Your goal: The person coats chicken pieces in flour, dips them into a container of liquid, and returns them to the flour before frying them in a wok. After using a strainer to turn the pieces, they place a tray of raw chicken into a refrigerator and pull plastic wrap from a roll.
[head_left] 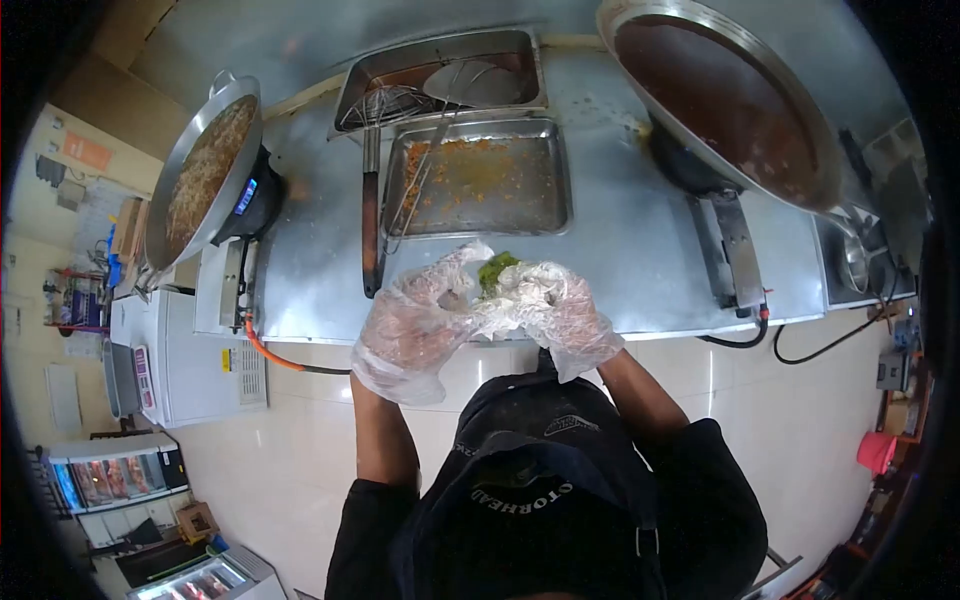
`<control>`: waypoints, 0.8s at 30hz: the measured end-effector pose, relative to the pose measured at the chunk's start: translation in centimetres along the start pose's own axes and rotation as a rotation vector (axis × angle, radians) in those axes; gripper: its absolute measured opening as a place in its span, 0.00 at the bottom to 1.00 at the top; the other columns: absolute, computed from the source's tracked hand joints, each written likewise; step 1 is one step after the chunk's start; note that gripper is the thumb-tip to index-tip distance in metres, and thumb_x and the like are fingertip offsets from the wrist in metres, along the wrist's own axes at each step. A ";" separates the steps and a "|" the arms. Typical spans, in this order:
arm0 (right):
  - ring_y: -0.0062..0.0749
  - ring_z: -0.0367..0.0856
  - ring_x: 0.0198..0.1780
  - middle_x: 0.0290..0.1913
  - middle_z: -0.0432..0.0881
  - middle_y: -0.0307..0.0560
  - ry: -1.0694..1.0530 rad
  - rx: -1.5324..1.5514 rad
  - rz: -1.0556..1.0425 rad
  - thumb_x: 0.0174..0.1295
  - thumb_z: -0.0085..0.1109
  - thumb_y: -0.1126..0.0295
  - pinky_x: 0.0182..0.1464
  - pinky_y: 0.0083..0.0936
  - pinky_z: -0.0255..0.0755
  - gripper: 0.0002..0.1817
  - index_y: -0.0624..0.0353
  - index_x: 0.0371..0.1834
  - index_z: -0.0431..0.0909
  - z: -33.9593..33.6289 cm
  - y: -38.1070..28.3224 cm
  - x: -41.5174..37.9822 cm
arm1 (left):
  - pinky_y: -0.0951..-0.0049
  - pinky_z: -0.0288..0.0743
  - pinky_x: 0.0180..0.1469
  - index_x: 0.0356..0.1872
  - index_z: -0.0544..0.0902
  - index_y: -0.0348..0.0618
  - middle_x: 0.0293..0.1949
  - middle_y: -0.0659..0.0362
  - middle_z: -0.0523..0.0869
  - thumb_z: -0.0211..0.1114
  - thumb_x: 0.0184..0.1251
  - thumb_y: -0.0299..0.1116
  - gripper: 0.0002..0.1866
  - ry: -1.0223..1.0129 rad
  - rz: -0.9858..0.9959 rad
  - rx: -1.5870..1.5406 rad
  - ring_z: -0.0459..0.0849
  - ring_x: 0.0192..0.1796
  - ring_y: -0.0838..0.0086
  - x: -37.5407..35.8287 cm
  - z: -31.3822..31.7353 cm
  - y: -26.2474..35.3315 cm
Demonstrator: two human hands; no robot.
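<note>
My left hand (412,325) and my right hand (560,312) meet over the front edge of the steel counter, both in loose clear plastic gloves. A green leafy piece (497,270) pokes up between them, beside the right fingers, which are curled round it. White, floury or pasty smears cover the right glove's fingers. The left fingers are bent inward against the right hand; what they pinch is hidden by crumpled plastic. Just beyond my hands lies a shallow steel tray (552,215) with orange crumbs and oil. A long-handled wire skimmer (371,200) rests across its left side.
Behind the tray is a deeper steel pan (537,70) holding strainers. A wok of bubbling oil (210,175) sits on a burner at left, a large wok of dark liquid (720,100) at right. A ladle (853,262) lies beyond it. An orange hose (270,350) hangs below the counter.
</note>
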State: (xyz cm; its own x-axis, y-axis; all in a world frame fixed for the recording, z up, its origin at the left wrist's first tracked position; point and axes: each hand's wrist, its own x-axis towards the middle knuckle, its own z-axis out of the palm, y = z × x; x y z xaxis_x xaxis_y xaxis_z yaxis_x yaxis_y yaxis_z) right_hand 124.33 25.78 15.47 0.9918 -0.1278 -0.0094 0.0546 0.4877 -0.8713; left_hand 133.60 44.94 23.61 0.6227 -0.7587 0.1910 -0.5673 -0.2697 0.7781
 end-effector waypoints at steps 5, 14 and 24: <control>0.26 0.78 0.43 0.44 0.78 0.47 0.043 0.171 0.093 0.50 0.62 0.79 0.48 0.23 0.75 0.18 0.64 0.47 0.73 -0.8 -0.2 2.7 | 0.77 0.71 0.37 0.45 0.78 0.38 0.30 0.60 0.79 0.69 0.47 0.24 0.20 0.185 -0.029 -0.119 0.75 0.32 0.78 2.1 -0.7 1.9; 0.33 0.77 0.47 0.50 0.75 0.50 -0.140 -0.457 -0.372 0.50 0.64 0.70 0.50 0.28 0.74 0.19 0.59 0.46 0.71 -2.7 -17.1 3.2 | 0.80 0.71 0.36 0.36 0.79 0.34 0.28 0.58 0.80 0.68 0.47 0.24 0.13 0.343 -0.347 -0.596 0.77 0.32 0.77 -1.7 -1.7 -6.9; 0.20 0.79 0.25 0.32 0.82 0.46 0.584 -1.007 -0.038 0.58 0.55 0.71 0.16 0.09 0.68 0.05 0.60 0.35 0.75 -7.2 -35.0 8.3 | 0.71 0.72 0.34 0.25 0.80 0.37 0.26 0.55 0.80 0.73 0.46 0.32 0.11 0.354 -0.427 -0.031 0.78 0.29 0.70 -2.0 -4.6 -8.4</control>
State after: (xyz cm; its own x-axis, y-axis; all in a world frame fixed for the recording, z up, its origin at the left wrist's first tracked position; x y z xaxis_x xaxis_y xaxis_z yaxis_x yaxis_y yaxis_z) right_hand 129.77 1.44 42.38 0.7726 -0.6342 0.0291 -0.2938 -0.3977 -0.8692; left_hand 139.57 51.45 19.43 0.9401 -0.3385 0.0404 -0.2122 -0.4882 0.8465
